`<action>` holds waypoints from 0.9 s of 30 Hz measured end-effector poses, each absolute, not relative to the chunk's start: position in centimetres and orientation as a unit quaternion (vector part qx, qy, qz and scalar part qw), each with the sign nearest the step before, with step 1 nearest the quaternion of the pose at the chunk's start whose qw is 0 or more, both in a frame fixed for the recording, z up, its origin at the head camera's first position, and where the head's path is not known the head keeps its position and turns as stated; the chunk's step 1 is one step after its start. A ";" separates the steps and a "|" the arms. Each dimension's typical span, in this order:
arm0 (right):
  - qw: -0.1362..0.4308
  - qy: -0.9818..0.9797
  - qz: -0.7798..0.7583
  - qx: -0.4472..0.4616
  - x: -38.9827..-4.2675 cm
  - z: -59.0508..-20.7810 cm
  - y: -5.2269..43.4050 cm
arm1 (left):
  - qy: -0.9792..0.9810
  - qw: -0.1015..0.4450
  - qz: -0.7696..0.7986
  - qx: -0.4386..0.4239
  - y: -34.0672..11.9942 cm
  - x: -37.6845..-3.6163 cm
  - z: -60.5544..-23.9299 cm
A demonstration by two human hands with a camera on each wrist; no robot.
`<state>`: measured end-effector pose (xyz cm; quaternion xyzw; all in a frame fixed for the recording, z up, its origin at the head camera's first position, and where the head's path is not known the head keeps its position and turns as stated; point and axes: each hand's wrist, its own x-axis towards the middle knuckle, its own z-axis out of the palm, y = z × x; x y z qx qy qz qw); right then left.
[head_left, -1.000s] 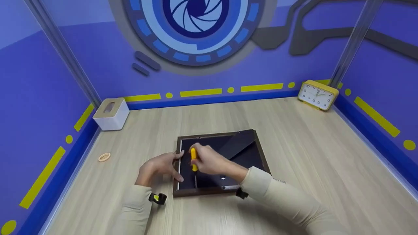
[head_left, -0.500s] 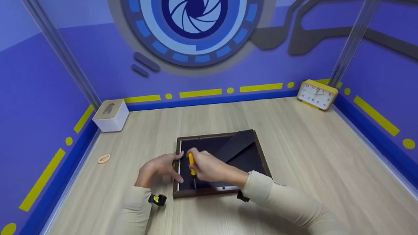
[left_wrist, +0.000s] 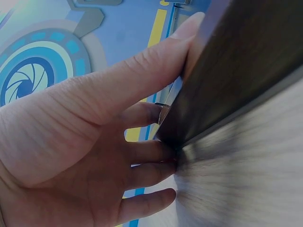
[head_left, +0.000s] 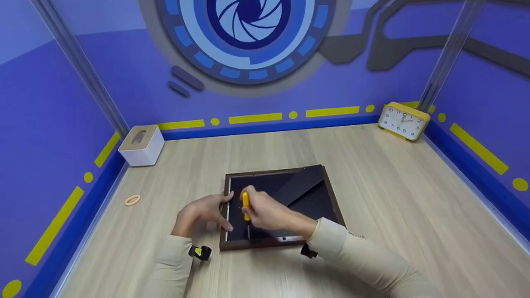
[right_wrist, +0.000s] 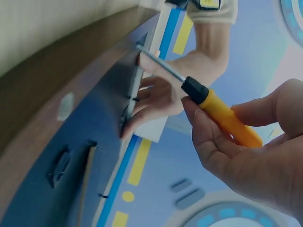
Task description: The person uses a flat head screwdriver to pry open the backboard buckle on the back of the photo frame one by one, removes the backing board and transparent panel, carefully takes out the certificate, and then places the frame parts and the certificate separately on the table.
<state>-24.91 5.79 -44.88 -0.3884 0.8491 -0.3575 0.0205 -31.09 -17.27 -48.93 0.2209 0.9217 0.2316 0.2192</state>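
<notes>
1. Picture frame (head_left: 281, 207) lies face down on the wooden counter (head_left: 372, 174), dark backing board up, brown wooden border around it.
2. Left hand (head_left: 201, 215) rests at the frame's left edge. In the left wrist view, its thumb lies along the top of the border and its fingers (left_wrist: 147, 175) curl against the side, gripping the edge.
3. Right hand (head_left: 265, 211) holds a yellow-handled screwdriver (head_left: 246, 205), fingers (right_wrist: 208, 142) wrapped around the handle.
4. In the right wrist view, the metal shaft of the screwdriver (right_wrist: 208, 101) angles down and its tip meets the backing near the frame's left inner edge, just beside the left hand's fingers.
5. A triangular stand flap (head_left: 300, 186) lies on the backing toward the far right corner.
6. Elsewhere on the counter: white tissue box (head_left: 141, 145) far left, yellow clock (head_left: 403, 121) far right, small ring (head_left: 132, 200) near the left wall.
</notes>
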 end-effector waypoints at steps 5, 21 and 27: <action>0.022 0.850 -0.358 -0.385 -25.3 -44.9 5.6 | 0.923 0.220 0.234 0.212 -17.2 -31.1 -48.9; 0.009 0.853 -0.303 -0.425 -23.0 -44.6 5.0 | 0.925 0.213 0.229 0.214 -17.0 -31.0 -49.2; -0.011 0.861 -0.265 -0.434 -22.1 -44.4 4.7 | 0.925 0.209 0.231 0.216 -16.9 -31.1 -49.1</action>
